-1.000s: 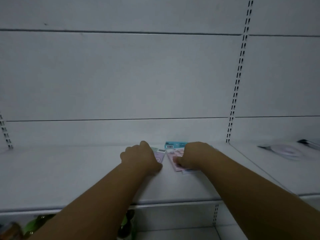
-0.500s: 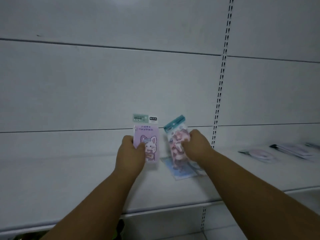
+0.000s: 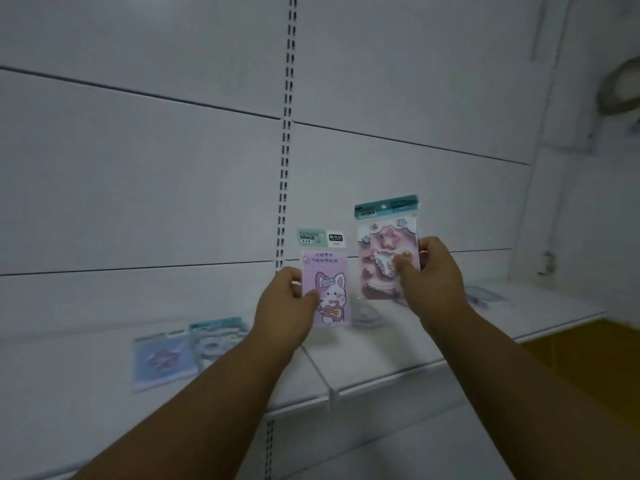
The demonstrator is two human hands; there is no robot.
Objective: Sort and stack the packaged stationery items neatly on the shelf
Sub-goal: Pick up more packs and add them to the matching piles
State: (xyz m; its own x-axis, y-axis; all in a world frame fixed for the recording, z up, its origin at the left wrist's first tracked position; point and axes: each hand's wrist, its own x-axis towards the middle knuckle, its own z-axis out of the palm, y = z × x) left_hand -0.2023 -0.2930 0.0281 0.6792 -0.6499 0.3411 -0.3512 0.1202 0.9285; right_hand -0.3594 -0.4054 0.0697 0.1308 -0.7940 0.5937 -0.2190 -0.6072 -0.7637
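My left hand (image 3: pixel 282 306) grips a purple packet with a cartoon rabbit (image 3: pixel 327 289) by its left edge, upright above the white shelf (image 3: pixel 381 355). My right hand (image 3: pixel 431 275) holds a pink packet with a teal header and star stickers (image 3: pixel 384 244), upright and slightly higher. Two more packets lie flat on the shelf to the left: a blue one (image 3: pixel 161 362) and a teal-topped one (image 3: pixel 216 339), partly overlapping. Blurred packets lie behind my hands (image 3: pixel 365 317) and at the right (image 3: pixel 485 296).
A white slotted upright (image 3: pixel 285 161) runs down the back panel between two shelf bays. The shelf's front lip (image 3: pixel 398 382) runs diagonally. A yellow-brown surface (image 3: pixel 588 358) shows below right. A round object (image 3: pixel 623 84) hangs on the right wall.
Both hands lifted the two packets off the shelf and raised them upright. The view has swung right, so the flat packets now lie to the left.
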